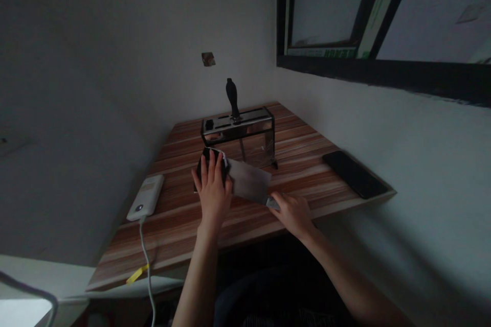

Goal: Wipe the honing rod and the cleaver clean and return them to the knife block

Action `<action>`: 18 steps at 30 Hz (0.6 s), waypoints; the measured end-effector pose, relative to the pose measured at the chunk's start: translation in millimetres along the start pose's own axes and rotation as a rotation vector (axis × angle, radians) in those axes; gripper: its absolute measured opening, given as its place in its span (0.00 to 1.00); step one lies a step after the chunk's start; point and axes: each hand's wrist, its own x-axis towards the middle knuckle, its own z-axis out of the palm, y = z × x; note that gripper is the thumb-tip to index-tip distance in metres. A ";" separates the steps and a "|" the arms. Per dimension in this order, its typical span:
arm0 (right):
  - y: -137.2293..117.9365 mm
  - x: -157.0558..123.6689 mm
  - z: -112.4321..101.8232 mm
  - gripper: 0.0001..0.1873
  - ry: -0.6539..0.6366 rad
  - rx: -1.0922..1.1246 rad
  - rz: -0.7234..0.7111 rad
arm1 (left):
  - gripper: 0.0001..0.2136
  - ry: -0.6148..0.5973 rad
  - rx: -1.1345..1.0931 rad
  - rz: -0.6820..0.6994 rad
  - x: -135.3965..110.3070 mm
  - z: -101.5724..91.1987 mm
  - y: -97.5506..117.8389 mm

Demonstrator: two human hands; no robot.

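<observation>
My right hand (293, 212) is closed around the handle of a cleaver (249, 181), whose broad metal blade points left. My left hand (213, 179) lies over a black box-like object (198, 169) with a pale edge, fingers over its top and thumb at its right side. The cleaver's far end meets this object beside my left thumb; whether it enters it is hidden. Just behind stands a knife block (255, 125) with a slotted metal top, black frame and see-through front. A knife with a black handle (231, 96) stands upright in it.
A white power bank (146, 196) lies at the table's left edge, its cable (144, 248) with a yellow tag (137, 274) hanging off the front. A black phone (355, 173) lies at the right edge of the wood-grain table (172, 237). Walls border the table; a dark-framed window (326, 64) is above right.
</observation>
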 end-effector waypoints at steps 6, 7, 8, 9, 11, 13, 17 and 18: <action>-0.2 -0.2 0.6 0.06 0.013 -0.015 -0.004 | 0.28 -0.005 0.020 0.006 -4.6 0.8 3.2; -0.4 -0.2 0.4 0.06 0.012 -0.017 -0.001 | 0.28 -0.008 0.024 0.010 -5.3 1.2 4.4; -0.6 -0.2 0.1 0.06 0.010 -0.017 0.002 | 0.28 -0.010 0.025 0.016 -6.2 1.8 6.0; -0.8 -0.2 -0.3 0.06 0.005 -0.017 0.005 | 0.28 -0.011 0.024 0.023 -7.3 2.6 8.0; -1.2 0.2 -1.2 0.07 -0.006 -0.013 0.011 | 0.28 -0.017 0.016 0.041 -10.0 4.7 13.3; -1.7 0.6 -2.1 0.06 -0.019 -0.009 0.014 | 0.28 -0.031 0.007 0.062 -13.4 7.0 20.0; -2.0 0.9 -3.3 0.07 -0.033 -0.011 0.028 | 0.29 -0.079 0.000 0.112 -21.1 11.2 35.5; -1.9 0.7 -3.5 0.08 -0.035 -0.012 0.031 | 0.29 -0.094 0.000 0.128 -23.2 12.0 39.4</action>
